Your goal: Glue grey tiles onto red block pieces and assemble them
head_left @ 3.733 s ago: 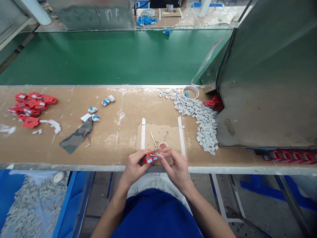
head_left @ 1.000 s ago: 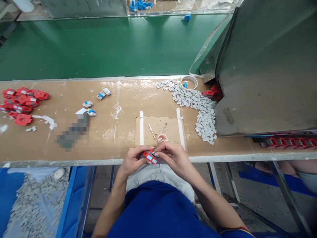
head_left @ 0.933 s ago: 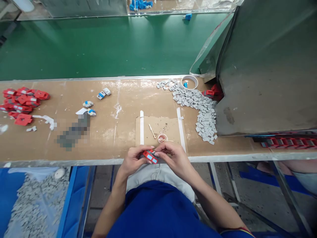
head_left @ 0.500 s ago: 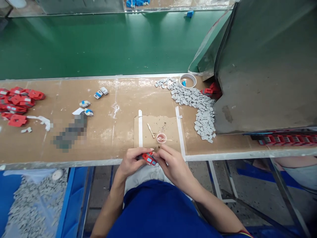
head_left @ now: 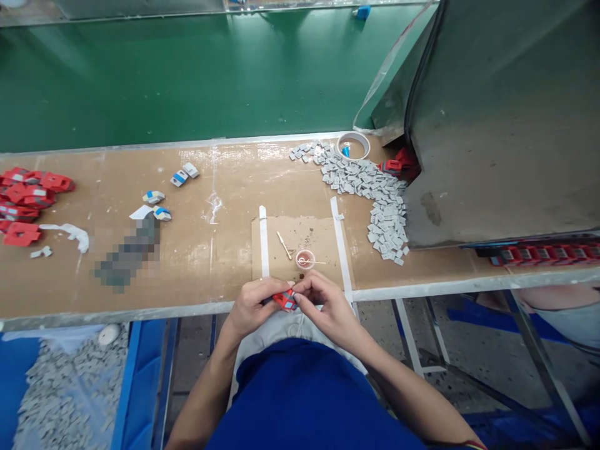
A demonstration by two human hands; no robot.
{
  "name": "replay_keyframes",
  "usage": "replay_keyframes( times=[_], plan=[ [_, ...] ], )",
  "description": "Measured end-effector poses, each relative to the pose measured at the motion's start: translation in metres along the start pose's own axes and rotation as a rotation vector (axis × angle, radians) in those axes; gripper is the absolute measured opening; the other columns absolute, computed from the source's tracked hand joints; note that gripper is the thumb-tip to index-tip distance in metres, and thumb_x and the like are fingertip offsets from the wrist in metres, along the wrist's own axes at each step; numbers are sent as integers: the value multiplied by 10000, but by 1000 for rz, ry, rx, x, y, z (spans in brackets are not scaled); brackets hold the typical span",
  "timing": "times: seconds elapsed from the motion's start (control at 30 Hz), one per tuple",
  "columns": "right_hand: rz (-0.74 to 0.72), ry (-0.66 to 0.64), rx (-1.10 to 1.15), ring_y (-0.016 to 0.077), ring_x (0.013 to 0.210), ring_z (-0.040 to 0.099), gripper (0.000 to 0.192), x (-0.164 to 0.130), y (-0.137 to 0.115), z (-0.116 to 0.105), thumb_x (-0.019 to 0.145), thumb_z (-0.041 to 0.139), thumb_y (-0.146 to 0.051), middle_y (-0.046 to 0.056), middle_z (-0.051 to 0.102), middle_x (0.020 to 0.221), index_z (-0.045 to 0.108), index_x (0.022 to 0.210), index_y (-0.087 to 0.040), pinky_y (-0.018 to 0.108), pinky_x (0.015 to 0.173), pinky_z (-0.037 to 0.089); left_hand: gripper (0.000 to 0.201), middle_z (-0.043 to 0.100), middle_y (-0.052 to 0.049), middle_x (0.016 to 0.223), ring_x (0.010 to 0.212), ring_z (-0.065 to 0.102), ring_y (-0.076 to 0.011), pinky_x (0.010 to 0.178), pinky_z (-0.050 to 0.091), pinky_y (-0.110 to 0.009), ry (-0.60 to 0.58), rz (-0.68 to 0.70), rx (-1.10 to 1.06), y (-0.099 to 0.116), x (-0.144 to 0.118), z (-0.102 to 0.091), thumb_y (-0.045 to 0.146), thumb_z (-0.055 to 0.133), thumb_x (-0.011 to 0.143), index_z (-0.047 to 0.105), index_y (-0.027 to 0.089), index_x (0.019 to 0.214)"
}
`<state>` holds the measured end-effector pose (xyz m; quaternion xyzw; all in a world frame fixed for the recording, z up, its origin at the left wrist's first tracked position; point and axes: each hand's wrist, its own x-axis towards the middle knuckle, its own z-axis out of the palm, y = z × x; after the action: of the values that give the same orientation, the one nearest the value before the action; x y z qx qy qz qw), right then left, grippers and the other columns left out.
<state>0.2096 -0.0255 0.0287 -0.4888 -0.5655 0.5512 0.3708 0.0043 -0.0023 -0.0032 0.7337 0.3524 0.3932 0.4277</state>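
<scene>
My left hand [head_left: 250,303] and my right hand [head_left: 323,300] meet at the near edge of the brown workbench [head_left: 225,244], both gripping one small red part [head_left: 285,300]; fingers cover most of it. Just beyond my hands a small round cup [head_left: 305,258] with a thin stick in it sits on a cardboard pad [head_left: 300,234] framed by two white tape strips. A second small stick [head_left: 284,245] lies on the pad to the left of the cup.
A heap of grey pieces [head_left: 375,200] and a tape roll [head_left: 353,144] lie at the right, beside a large grey metal housing [head_left: 506,119]. Red parts [head_left: 28,197] are piled far left; more [head_left: 539,254] line the right. A green conveyor [head_left: 187,75] runs behind.
My hands have kept the red part and turned it between the fingers, so less of it shows. The view has drifted slightly, shifting the bench items leftward.
</scene>
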Motion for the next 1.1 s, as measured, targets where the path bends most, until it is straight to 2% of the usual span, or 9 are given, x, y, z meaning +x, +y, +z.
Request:
replay_keyframes(
  times=[0.1,0.37,0.53,0.63,0.77,0.83,0.93,1.0,1.1],
  plan=[
    [89,-31,40,149,765,594,150,2,0,-2,971,621,-322,39,591,910,667,946,-182,260,665,484,237,837,-124,1024,876,805,-210,800,636,-293,-23,5,22,0,1,-1,272,719,949,758,195,1170],
    [274,-223,151,100,597,322,375,5,1,-12,927,664,-515,-66,390,642,541,782,-192,236,545,242,221,830,-132,993,850,800,-206,768,631,-278,-84,27,4,-1,1,-3,285,679,979,754,165,1150],
    [386,-281,346,85,615,370,507,11,5,-6,826,755,-614,-54,467,692,464,753,-206,220,570,275,220,823,-126,932,806,788,-205,733,630,-290,-122,146,135,-4,0,-3,238,610,1014,733,149,1174],
    [405,-281,354,78,585,372,515,10,5,-7,804,787,-602,-68,463,656,458,753,-210,215,556,276,219,822,-145,955,829,787,-213,735,635,-301,-114,224,205,-5,-1,-3,192,581,1020,717,140,1183],
    [309,-255,187,81,534,298,414,2,-1,-15,909,691,-576,-97,355,590,577,849,-183,225,507,226,204,820,-128,962,849,784,-204,752,634,-300,-58,253,194,0,1,0,195,613,1006,703,167,1187],
    [193,-145,121,93,586,397,367,-4,-5,-14,939,676,-534,-66,435,666,633,979,-172,223,542,328,229,819,-121,970,872,782,-206,779,636,-316,15,256,126,5,0,4,207,654,985,686,182,1210],
    [65,-25,189,153,852,634,400,-14,-7,-4,940,700,-508,41,649,983,606,1190,-211,269,734,527,327,809,-133,1089,1021,770,-233,871,634,-380,155,225,11,12,-3,16,164,709,940,640,223,1254],
    [14,2,315,192,1036,687,434,-19,-6,3,952,697,-506,91,682,1178,559,1270,-245,326,878,578,372,784,-145,1213,1167,730,-254,941,622,-433,220,193,-35,16,-6,25,119,711,926,605,252,1257],
    [-50,56,370,203,1072,714,443,-23,-3,6,964,703,-473,106,691,1233,548,1322,-265,368,960,595,379,737,-156,1338,1320,651,-269,1041,582,-502,246,164,-81,22,-10,34,110,700,933,573,265,1254]
  ],
)
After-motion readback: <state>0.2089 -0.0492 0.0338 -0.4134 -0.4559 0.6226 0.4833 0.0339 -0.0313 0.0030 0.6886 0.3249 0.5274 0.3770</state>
